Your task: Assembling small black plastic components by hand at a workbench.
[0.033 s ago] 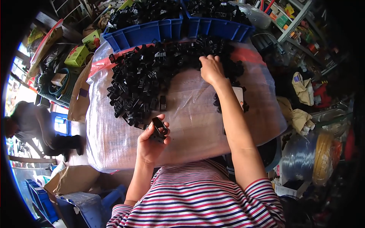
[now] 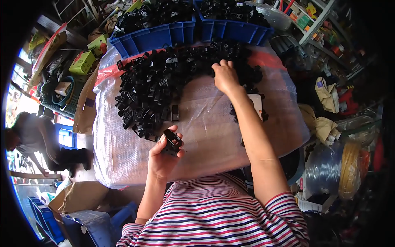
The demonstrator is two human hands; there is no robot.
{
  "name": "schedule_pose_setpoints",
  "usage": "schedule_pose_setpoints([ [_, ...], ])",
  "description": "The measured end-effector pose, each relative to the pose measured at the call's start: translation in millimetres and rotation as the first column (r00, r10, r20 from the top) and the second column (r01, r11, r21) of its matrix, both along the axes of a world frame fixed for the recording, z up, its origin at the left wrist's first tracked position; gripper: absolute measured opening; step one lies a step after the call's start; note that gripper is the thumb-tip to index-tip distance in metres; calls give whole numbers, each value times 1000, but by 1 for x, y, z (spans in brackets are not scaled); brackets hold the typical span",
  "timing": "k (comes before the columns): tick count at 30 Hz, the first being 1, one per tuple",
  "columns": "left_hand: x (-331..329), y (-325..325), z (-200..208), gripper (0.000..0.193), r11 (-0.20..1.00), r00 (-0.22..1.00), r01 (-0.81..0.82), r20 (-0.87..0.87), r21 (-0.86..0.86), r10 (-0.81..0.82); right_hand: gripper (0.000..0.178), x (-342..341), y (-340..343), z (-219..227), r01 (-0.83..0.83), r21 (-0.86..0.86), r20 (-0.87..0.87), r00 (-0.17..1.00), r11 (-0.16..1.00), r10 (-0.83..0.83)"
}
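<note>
I log remotely: left hand (image 2: 161, 161) curled round a black part (image 2: 173, 139), right hand (image 2: 226, 77) half-curled, grip hidden, large heap (image 2: 146, 92) seemingly remaining.

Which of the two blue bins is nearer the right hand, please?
The blue bin on the right: it stands straight beyond the right hand, while the left blue bin sits off to one side.
</note>
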State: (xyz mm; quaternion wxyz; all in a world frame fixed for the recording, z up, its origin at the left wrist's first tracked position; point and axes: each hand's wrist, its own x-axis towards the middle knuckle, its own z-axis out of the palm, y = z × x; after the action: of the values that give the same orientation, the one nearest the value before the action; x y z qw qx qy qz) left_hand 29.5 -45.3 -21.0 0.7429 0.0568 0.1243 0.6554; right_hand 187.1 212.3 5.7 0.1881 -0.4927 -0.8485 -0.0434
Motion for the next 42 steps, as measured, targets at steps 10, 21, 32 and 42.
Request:
schedule_pose_setpoints([
  [10, 4, -4, 0, 44, 987, 947, -160, -287, -30, 145, 29, -20, -117, 9, -460, -240, -694, 697, 855, 180],
  [21, 15, 2, 4, 39, 977, 842, -213, -505, 17, 192, 23, 11, -154, 3, -688, -333, -909, 416, 645, -25],
  [32, 20, 1, 12, 37, 969, 796, -247, -566, 25, 217, 30, 1, -178, 13, -610, -184, -830, 516, 771, 210],
  [42, 27, 0, 13, 37, 899, 668, -423, -631, 114, 394, 30, -16, -190, -5, -669, -122, -827, 477, 733, 298],
])
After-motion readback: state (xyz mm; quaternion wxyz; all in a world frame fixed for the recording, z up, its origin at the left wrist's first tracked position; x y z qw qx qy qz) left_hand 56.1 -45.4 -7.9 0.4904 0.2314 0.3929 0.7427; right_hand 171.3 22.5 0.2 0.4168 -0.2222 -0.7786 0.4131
